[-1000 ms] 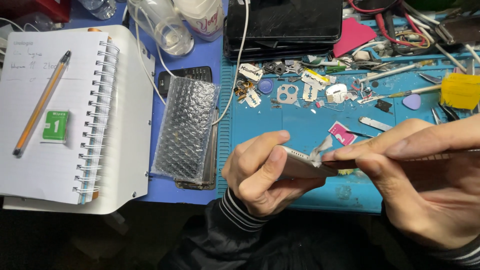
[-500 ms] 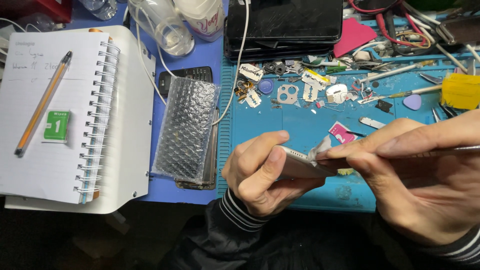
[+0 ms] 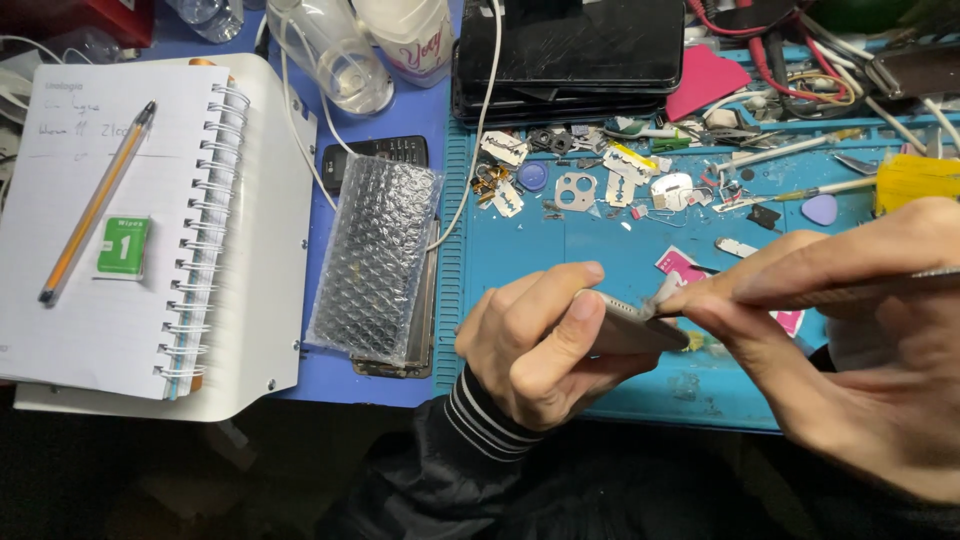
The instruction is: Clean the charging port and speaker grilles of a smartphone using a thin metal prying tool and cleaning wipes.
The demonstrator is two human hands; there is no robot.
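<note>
Blue repair mat (image 3: pixel 600 260), parts strewn: left hand (image 3: pixel 535 345) grips slim grey phone (image 3: pixel 630 330); right hand (image 3: pixel 840 330) pinches thin metal tool (image 3: pixel 880 285) at its edge, still unopened.

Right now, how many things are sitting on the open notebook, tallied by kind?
Pens: 1, orange pen
Packets: 1, green wipe sachet
Total: 2, both on the spiral notebook.

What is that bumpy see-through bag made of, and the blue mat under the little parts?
The bumpy bag looks like clear plastic bubble wrap: rows of shiny little air pockets. The blue mat looks like soft matte rubber or silicone, with moulded ridges along its edge, though that is uncertain.
</note>
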